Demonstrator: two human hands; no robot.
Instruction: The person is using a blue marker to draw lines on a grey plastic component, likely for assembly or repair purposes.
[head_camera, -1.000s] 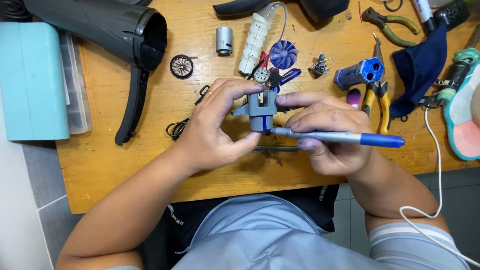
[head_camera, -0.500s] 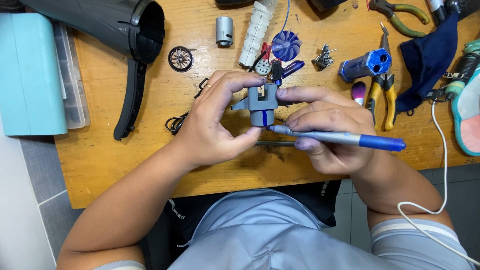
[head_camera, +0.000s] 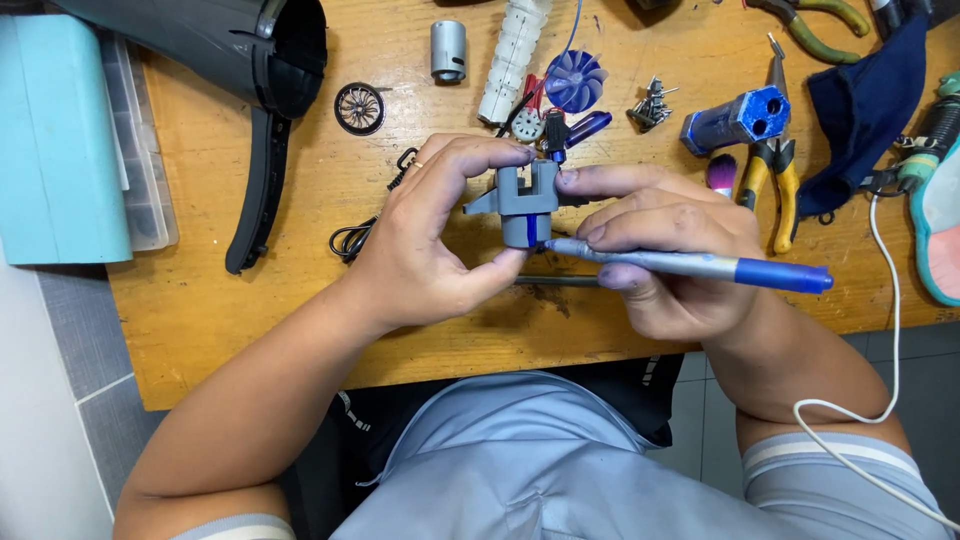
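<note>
My left hand pinches a small grey plastic housing with a U-shaped top and a blue stripe, holding it just above the wooden workbench. My right hand grips a silver and blue pen-shaped tool lying sideways, its tip against the lower right of the housing. My right index finger rests on the housing's upper right side. A thin dark rod lies on the bench under my hands.
A dark hair dryer body lies at the back left beside a teal box. Scattered behind my hands: a round grille, grey cylinder, white ribbed tube, blue fan, screws, pliers, blue cloth.
Both hands and the housing stay in the same grip. The view has shifted slightly, so the bench items sit a little higher and to the left.
</note>
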